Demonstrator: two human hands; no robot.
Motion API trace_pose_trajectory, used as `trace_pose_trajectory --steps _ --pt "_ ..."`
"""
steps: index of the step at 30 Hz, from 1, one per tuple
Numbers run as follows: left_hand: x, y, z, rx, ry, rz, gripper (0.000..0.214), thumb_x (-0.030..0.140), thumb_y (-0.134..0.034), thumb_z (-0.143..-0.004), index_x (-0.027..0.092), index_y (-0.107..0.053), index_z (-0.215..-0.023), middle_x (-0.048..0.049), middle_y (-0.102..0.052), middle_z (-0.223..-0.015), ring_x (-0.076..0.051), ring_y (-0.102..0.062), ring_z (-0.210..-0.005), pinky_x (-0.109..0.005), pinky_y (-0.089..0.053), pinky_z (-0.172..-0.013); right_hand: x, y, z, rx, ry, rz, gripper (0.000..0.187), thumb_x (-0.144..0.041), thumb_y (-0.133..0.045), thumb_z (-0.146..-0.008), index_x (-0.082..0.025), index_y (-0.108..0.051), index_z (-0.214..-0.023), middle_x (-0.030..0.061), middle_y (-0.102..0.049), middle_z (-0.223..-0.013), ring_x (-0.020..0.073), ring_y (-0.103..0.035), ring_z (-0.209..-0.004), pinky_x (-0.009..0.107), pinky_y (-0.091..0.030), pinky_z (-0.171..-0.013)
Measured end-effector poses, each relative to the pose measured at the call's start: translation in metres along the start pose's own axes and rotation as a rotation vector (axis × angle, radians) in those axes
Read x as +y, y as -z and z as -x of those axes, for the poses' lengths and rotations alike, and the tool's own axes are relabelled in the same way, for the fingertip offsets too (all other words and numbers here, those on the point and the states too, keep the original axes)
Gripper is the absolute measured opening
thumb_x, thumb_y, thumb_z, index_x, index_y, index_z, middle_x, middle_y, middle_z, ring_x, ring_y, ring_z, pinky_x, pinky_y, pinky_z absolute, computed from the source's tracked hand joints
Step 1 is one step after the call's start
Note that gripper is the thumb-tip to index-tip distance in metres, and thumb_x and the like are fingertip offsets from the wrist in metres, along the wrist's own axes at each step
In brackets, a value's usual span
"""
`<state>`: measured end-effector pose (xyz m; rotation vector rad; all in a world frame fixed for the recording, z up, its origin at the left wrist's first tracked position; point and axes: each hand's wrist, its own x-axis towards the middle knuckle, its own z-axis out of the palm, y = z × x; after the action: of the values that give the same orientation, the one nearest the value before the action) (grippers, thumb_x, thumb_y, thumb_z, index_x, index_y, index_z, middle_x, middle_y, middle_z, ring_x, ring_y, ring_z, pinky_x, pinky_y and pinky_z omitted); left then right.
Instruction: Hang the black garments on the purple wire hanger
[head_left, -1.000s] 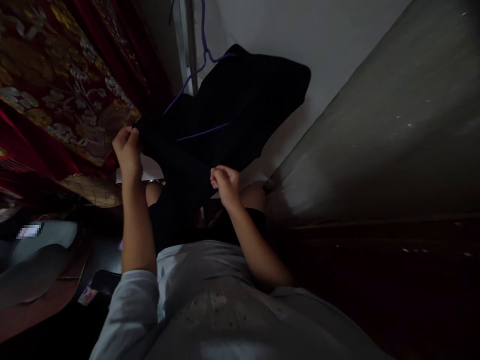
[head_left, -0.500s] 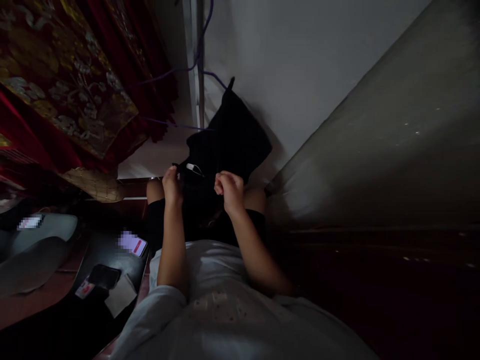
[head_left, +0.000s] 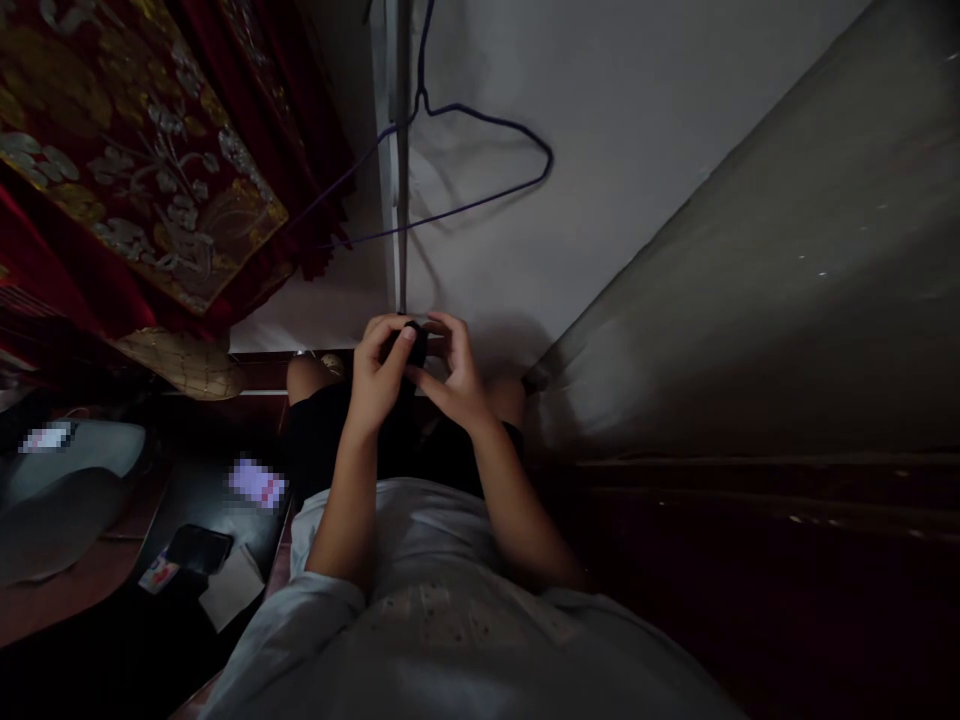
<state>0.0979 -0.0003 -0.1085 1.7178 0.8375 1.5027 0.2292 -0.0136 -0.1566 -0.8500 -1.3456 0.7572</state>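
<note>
One blk cloth [head_left: 418, 347] btwn L hand [head_left: 377, 372], R hand [head_left: 463, 380]; bunched

The cloth [head_left: 418, 346] is black, and so are the shorts [head_left: 322, 430], while the hanger [head_left: 487, 118] is dark purple. The curtain [head_left: 180, 210] is deep red with a pattern of gold and silver flowers, and the wall [head_left: 615, 100] is pale grey. The shirt [head_left: 450, 540] is light grey with a print of paler squares, and the blurry screen [head_left: 256, 483] is purple with some pink.
</note>
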Motion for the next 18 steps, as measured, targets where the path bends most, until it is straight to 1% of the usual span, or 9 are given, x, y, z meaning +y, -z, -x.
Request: trace_pose_trajectory --steps 3,5,6,8,10,12,14,16,18 --pt "0.004 0.003 -0.002 -0.021 -0.083 -0.189 0.025 0.043 -0.060 -0.102 0.021 -0.070 -0.097 -0.0096 -0.061 -0.112 -0.023 -0.056 -0.119 -0.038 -0.043 -0.110 0.000 -0.014 -0.005 -0.035 -0.035 -0.008 0.039 -0.039 -0.068 -0.087 -0.024 -0.057 -0.121 0.0076 -0.066 -0.120 0.0224 -0.063 -0.111 0.038 -0.051 -0.101" --pt "0.003 0.012 -0.004 -0.061 -0.089 -0.272 0.029 0.049 -0.058 -0.102 0.022 -0.068 -0.104 -0.0107 -0.058 -0.124 -0.025 -0.050 -0.131 -0.041 -0.038 -0.116 -0.001 -0.016 -0.009 -0.089 -0.122 0.012 0.021 -0.037 -0.059 -0.088 -0.021 -0.062 -0.102 0.0048 -0.069 -0.100 0.0215 -0.064 -0.096 0.037 -0.054 -0.090" --pt "0.001 0.018 -0.005 -0.129 -0.061 -0.281 0.032 0.052 -0.054 -0.103 0.023 -0.065 -0.111 -0.0107 -0.057 -0.128 -0.025 -0.050 -0.133 -0.042 -0.038 -0.117 -0.004 -0.015 -0.012 -0.125 -0.168 0.033 0.017 -0.036 -0.056 -0.088 -0.020 -0.061 -0.090 0.0031 -0.067 -0.088 0.0202 -0.063 -0.086 0.034 -0.054 -0.080" --pt "-0.005 0.032 -0.005 -0.354 0.050 -0.257 0.044 0.060 -0.044 -0.105 0.025 -0.058 -0.126 -0.0101 -0.061 -0.129 -0.025 -0.057 -0.127 -0.040 -0.044 -0.112 -0.015 -0.006 -0.021 -0.207 -0.208 0.083 0.019 -0.035 -0.053 -0.085 -0.020 -0.055 -0.072 0.0004 -0.058 -0.069 0.0169 -0.055 -0.068 0.029 -0.048 -0.063" --pt "-0.015 0.046 -0.004 -0.633 0.198 -0.254 0.055 0.065 -0.034 -0.105 0.024 -0.056 -0.134 -0.0090 -0.067 -0.123 -0.026 -0.064 -0.116 -0.039 -0.051 -0.104 -0.029 0.008 -0.037 -0.270 -0.146 0.146 0.021 -0.031 -0.052 -0.081 -0.020 -0.050 -0.064 -0.0005 -0.052 -0.062 0.0150 -0.050 -0.062 0.027 -0.043 -0.058" --pt "-0.023 0.060 -0.005 -0.856 0.322 -0.363 0.060 0.067 -0.035 -0.103 0.020 -0.064 -0.128 -0.0093 -0.072 -0.117 -0.027 -0.068 -0.108 -0.038 -0.053 -0.099 -0.039 0.023 -0.060 -0.244 -0.015 0.237 0.017 -0.026 -0.052 -0.080 -0.019 -0.053 -0.064 0.0007 -0.055 -0.065 0.0162 -0.055 -0.067 0.029 -0.047 -0.065" --pt "-0.025 0.075 -0.011 -0.965 0.378 -0.573 0.058 0.064 -0.042 -0.101 0.016 -0.070 -0.117 -0.0116 -0.074 -0.111 -0.029 -0.070 -0.101 -0.037 -0.054 -0.093 -0.037 0.034 -0.089 -0.115 0.113 0.340 0.011 -0.023 -0.055 -0.081 -0.019 -0.061 -0.073 0.0032 -0.063 -0.076 0.0196 -0.062 -0.081 0.033 -0.052 -0.080" --pt "-0.020 0.090 -0.023 -0.963 0.361 -0.782 0.053 0.060 -0.047 -0.099 0.015 -0.072 -0.112 -0.0128 -0.075 -0.108 -0.029 -0.071 -0.097 -0.036 -0.053 -0.087 -0.020 0.038 -0.119 0.042 0.177 0.407 0.013 -0.022 -0.054 -0.086 -0.019 -0.066 -0.089 0.0060 -0.068 -0.092 0.0223 -0.065 -0.098 0.037 -0.052 -0.095" --pt "-0.008 0.105 -0.039 -0.935 0.335 -0.930 0.051 0.058 -0.045 -0.100 0.017 -0.072 -0.114 -0.0121 -0.075 -0.109 -0.028 -0.070 -0.098 -0.034 -0.052 -0.086 0.007 0.033 -0.146 0.125 0.183 0.434 0.018 -0.023 -0.052 -0.091 -0.021 -0.067 -0.102 0.0082 -0.070 -0.105 0.0232 -0.064 -0.110 0.040 -0.050 -0.103"
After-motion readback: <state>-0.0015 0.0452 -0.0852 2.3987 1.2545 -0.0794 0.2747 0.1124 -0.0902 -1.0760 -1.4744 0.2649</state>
